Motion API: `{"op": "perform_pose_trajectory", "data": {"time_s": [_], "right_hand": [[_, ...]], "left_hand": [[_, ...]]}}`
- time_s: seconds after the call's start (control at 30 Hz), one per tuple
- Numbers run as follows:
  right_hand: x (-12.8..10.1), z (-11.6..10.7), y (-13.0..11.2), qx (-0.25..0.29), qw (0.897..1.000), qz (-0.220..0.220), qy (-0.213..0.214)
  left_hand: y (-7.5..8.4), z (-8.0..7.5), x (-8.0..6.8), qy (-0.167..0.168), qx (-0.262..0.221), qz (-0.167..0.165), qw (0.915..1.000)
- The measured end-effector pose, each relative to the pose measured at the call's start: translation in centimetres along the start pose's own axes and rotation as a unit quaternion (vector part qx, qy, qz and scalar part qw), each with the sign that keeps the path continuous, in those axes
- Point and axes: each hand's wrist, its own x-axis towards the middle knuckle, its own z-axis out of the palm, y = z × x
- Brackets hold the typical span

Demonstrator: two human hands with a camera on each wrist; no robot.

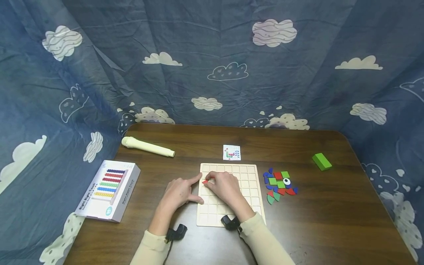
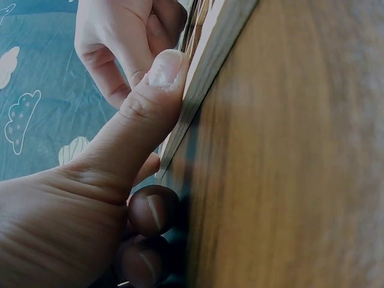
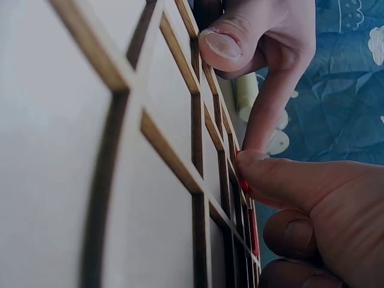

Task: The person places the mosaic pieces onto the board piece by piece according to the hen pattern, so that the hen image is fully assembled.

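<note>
A pale wooden grid board lies flat on the brown table. My right hand rests on the board and pinches a small red piece over a cell near its upper left corner. In the right wrist view the red piece sits under my thumb, against the grid ribs. My left hand lies beside the board, its thumb pressed against the board's left edge and its forefinger touching the edge further up.
A heap of red, green and blue pieces lies just right of the board. Behind the board sits a small picture card. A green block is at the right, a cream cylinder at the back left, a boxed bead toy at the left edge.
</note>
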Motion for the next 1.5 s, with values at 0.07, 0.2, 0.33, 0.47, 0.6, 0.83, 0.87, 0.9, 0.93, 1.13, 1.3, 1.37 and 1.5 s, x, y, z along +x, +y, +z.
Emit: {"op": "perform_pose_trajectory", "data": {"time_s": [0.07,0.2,0.33,0.47,0.6,0.83,0.87,0.9,0.93,1.13,1.3,1.37,1.5], "right_hand": [[-0.1,0.0,0.0,0.004,1.000,0.001,-0.002],[-0.1,0.0,0.1,0.007,1.000,0.003,-0.001],[-0.1,0.1,0.1,0.006,1.000,0.004,0.004],[-0.1,-0.7,0.0,0.020,1.000,0.014,0.011],[-0.8,-3.7,0.8,0.045,0.998,0.042,0.026],[-4.9,-9.5,8.8,0.104,0.982,0.136,0.085],[-5.5,-9.9,10.4,0.105,0.978,0.154,0.092],[-6.1,-10.3,11.9,0.104,0.975,0.174,0.094],[-6.8,-10.6,13.4,0.097,0.971,0.195,0.094],[-9.9,-11.7,19.3,0.049,0.956,0.282,0.060],[-10.7,-11.4,20.7,0.034,0.954,0.296,0.039],[-10.6,-11.2,20.8,0.033,0.954,0.296,0.030],[-10.4,-10.8,20.7,0.037,0.952,0.304,0.013]], "left_hand": [[0.0,0.0,0.0,0.001,-0.001,0.002,1.0000],[0.0,0.1,0.0,0.000,0.005,0.003,1.0000],[-0.2,0.2,0.0,0.003,0.010,0.008,0.9999],[-0.4,0.3,0.0,0.000,0.012,0.003,0.9999],[-0.4,0.3,-0.1,-0.009,0.013,-0.016,0.9997],[-0.4,0.4,0.0,-0.006,0.008,-0.017,0.9998],[-0.4,0.4,0.0,-0.006,0.007,-0.017,0.9998],[-0.4,0.3,0.0,-0.006,0.006,-0.019,0.9998],[-0.4,0.3,0.0,-0.008,0.007,-0.020,0.9997],[-0.2,0.3,-0.1,-0.011,-0.002,-0.022,0.9997],[0.0,0.4,0.0,-0.014,-0.006,-0.024,0.9996],[0.1,0.5,0.0,-0.016,-0.008,-0.027,0.9995],[0.2,0.5,0.1,-0.017,-0.012,-0.030,0.9993]]}}
